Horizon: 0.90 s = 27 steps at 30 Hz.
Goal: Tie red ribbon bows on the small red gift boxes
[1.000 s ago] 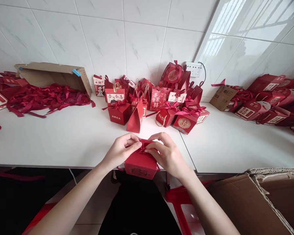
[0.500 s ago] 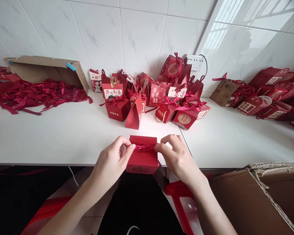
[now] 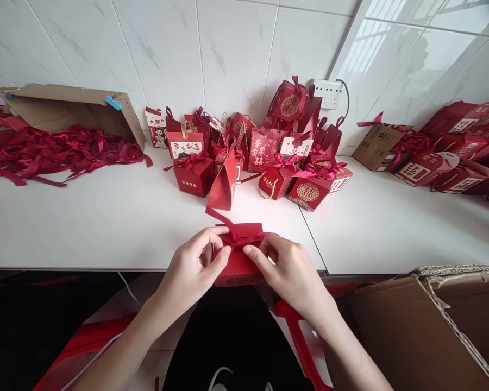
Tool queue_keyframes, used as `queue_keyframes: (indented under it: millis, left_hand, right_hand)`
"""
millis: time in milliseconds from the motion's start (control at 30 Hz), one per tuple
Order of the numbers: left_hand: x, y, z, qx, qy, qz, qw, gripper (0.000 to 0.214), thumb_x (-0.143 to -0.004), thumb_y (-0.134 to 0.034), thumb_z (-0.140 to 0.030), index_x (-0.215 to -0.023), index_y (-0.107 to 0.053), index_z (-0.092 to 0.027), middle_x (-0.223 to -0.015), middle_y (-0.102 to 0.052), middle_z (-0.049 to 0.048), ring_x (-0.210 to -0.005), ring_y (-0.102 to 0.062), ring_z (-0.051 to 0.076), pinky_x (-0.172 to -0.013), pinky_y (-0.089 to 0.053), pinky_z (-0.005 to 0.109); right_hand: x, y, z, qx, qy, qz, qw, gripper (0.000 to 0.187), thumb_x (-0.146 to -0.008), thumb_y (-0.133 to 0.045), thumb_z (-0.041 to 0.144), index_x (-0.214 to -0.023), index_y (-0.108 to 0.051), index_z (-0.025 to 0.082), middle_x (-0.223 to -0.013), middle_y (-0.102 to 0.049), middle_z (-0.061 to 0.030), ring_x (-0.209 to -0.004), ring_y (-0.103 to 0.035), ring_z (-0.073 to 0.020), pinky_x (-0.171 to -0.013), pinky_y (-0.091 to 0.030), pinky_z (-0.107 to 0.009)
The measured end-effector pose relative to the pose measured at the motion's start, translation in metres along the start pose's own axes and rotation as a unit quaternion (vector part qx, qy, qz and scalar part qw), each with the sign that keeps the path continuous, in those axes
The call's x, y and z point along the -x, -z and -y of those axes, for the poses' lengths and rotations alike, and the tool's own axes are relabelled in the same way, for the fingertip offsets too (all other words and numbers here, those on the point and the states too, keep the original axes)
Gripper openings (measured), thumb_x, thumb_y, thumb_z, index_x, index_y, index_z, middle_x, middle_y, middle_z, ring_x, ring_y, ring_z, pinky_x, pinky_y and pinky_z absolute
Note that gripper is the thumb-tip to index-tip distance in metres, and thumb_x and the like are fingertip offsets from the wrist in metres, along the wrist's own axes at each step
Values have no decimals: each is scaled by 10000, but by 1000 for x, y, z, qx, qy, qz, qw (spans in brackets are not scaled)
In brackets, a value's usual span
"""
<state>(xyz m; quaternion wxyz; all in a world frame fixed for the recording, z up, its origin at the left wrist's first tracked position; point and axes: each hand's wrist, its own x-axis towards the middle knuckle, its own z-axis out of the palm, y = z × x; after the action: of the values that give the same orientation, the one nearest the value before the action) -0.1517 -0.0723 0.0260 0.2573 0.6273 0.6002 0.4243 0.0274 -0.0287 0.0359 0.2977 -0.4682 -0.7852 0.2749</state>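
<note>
A red gift box (image 3: 239,276) lies at the table's front edge, directly before me. Across its top runs a dark red ribbon (image 3: 238,242), gathered in a knot at the middle, with one tail sticking up toward the back left. My left hand (image 3: 198,260) is bent around the ribbon on the left side of the knot, thumb tip close to it. On the opposite side, my right hand (image 3: 291,263) pinches the ribbon, its thumb pointing at the knot. The fingers partly cover the box's sides.
Finished-looking red gift boxes (image 3: 193,176) crowd the table's back middle. Loose ribbons (image 3: 65,152) spill from a tipped cardboard box (image 3: 122,100) at left. More red boxes (image 3: 458,144) are piled at right. A large open carton (image 3: 387,320) stands below the table's right front.
Both hands have drawn closer to the knot. The ribbon, earlier pulled out sideways between them, now has a tail rising to the back left. The view has shifted slightly.
</note>
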Motion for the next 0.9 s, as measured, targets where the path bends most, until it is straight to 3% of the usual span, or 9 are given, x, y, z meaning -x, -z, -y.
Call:
queue_keyframes:
  millis: [167,333,533,900]
  left_hand:
    - [-2,1,4,-5,-24,-17,1000,208,-855,-514,-332,-706,-472,-192,-1026,-573,37,-585,-483,78,-575,-437,231]
    - [-5,2,8,21,-12,-38,999,170,-836,-538,-335,-724,-518,-209,-829,-499,16,-787,-537,147,-649,-471,216]
    - [-11,10,12,59,59,20,996,253,-821,-541,-411,-688,-513,-198,-800,-473,4,-627,-490,109,-506,-438,184]
    - [-9,12,24,78,63,33,994,261,-839,-487,-392,-667,-479,-196,-899,-496,21,-711,-498,123,-565,-418,198]
  right_hand:
    - [-7,1,-5,-72,-54,43,995,278,-814,-581,386,-635,-478,200,-517,-458,52,-463,-368,-91,-453,-298,-218]
    - [-19,7,-21,-219,-67,130,965,325,-783,-586,456,-639,-507,175,-582,-472,37,-517,-379,-87,-487,-313,-218]
    - [-30,13,-30,-325,-97,197,920,377,-709,-670,488,-626,-516,154,-564,-465,45,-530,-388,-76,-518,-308,-218]
    - [-32,2,-56,-476,-134,212,843,305,-620,-798,339,-591,-565,145,-559,-545,43,-519,-496,-62,-570,-439,-207]
